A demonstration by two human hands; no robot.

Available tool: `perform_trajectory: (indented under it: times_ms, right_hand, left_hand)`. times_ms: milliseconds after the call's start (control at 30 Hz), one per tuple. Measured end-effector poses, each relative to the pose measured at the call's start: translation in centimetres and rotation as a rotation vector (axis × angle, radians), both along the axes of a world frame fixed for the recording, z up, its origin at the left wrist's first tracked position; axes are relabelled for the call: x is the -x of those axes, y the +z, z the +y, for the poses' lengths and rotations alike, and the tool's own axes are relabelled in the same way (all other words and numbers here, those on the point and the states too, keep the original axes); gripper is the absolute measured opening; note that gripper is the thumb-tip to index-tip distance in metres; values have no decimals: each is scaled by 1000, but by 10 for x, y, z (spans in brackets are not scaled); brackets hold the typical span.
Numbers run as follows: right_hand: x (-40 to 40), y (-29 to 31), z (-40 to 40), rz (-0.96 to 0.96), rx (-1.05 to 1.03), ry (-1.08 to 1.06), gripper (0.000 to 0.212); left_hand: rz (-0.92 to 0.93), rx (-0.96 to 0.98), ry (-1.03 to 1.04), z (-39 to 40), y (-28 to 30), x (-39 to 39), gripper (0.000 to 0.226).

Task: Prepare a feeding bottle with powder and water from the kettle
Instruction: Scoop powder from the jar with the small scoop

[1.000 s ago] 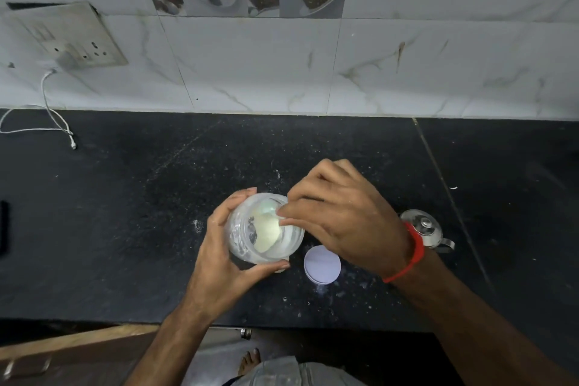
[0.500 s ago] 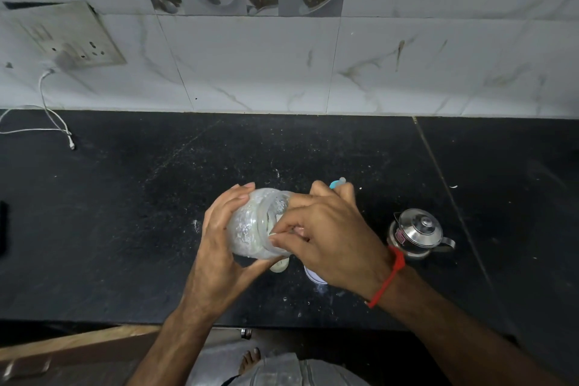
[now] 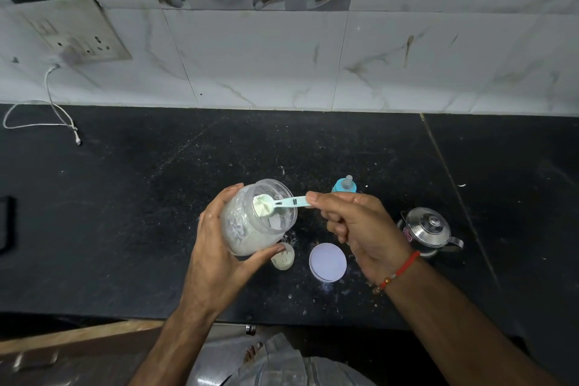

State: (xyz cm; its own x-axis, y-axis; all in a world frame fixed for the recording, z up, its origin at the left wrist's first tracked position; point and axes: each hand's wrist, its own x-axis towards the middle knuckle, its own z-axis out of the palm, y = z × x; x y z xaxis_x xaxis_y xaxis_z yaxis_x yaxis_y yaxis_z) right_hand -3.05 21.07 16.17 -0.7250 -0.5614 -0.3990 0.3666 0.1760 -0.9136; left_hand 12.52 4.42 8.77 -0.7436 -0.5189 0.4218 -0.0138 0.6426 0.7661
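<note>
Lifting a heaped scoop (image 3: 264,204) pinched in the right hand (image 3: 360,229) from the tilted jar (image 3: 253,219) the left hand (image 3: 219,247) is gripping, the person is risking spilling powder onto the counter (image 3: 125,213).

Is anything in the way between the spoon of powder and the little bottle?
Nothing visible. The scoop sits at the jar's mouth; the open bottle stands just below the jar, beside the left hand's thumb. The right hand holds the scoop.

Clear plastic jar (image 3: 250,222): white powder inside. Plastic measuring scoop (image 3: 282,203): light blue. Round lid (image 3: 327,261): white. Bottle teat collar (image 3: 344,186): blue. Small steel kettle (image 3: 427,229): silver. Stone countertop (image 3: 125,213): black, white-speckled. Wall tiles (image 3: 266,56): white, grey-veined marble pattern.
</note>
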Motion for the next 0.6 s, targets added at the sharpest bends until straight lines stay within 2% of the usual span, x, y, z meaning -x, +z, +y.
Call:
perform_trajectory:
  times_ms: [100,167,300,367,467,500,533,600]
  right_hand:
    - [1,-7,1,-18,-1,-28,20]
    - [-1,-9,1,0,12,-35,15]
    - [-7,-8,-2,187,53,11,8]
    - [-10,-5,-2,478,37,90,7]
    - [-13,-3,-4,1237,-214,329,16]
    - [-14,0,-5,1383,-279,387,21]
    - [-13,3,-5,1454,-321,437,25]
    - [-13,5,-6,1464,-370,524,33]
  left_hand:
    - [-49,-18,-4,0,-1,-2,106]
    - [-78,-22,-11,-1,-3,-4,107]
    - [-116,-10,-23,-2,-7,-7,110]
    - [-128,-16,-38,-1,-6,-8,110]
    - [-150,15,-76,3,-3,-7,113]
    - [-148,28,-92,4,-1,-7,113]
    - [-140,42,-105,6,0,-6,112]
    - [-120,57,-116,8,3,-4,109]
